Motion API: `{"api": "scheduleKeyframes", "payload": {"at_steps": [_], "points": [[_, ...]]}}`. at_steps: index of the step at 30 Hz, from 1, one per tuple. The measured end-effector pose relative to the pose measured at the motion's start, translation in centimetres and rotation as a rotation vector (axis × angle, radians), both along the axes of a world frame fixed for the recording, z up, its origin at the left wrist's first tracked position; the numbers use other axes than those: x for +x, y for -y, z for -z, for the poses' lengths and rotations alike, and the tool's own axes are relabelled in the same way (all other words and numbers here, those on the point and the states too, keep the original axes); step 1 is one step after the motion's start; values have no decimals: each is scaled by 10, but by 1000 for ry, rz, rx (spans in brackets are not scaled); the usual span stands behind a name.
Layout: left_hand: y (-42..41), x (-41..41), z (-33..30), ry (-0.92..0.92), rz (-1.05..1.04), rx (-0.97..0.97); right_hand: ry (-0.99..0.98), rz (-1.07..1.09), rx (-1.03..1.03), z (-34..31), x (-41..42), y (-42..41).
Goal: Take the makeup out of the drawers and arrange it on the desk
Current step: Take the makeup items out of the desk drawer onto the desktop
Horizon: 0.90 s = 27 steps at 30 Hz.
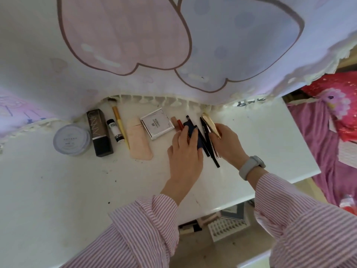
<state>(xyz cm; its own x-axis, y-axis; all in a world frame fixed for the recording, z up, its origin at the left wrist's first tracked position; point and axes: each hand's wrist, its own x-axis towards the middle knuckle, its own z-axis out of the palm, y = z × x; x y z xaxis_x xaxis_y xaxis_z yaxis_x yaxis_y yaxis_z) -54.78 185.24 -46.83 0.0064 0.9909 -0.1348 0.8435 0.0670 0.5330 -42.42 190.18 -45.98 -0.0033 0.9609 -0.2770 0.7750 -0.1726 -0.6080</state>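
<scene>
White tabletop carries a row of makeup along its far edge: jar, dark tube, small bottle, brush, pink pouch, compact. At the row's right end the left hand lies flat, fingers pressing a navy case, seemingly to steady it, while the right hand pinches a gold tube beside black pencils, likely lining them up. More items wait in the drawer below the near edge.
</scene>
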Motion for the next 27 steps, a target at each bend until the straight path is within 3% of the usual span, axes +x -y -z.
{"api": "scheduleKeyframes", "payload": {"at_steps": [4,11,16,23,27], "points": [[2,2,15,-202,119,20,16,8,29,1,12,-5],[10,4,21,-319,123,-16,104,-127,86,9,23,6],[17,11,17,-205,59,-2,108,-253,186,11,36,20],[108,34,6,48,70,386,-56,-279,226,6,77,72],[179,57,19,137,161,296,-94,-459,237,7,114,136]]}}
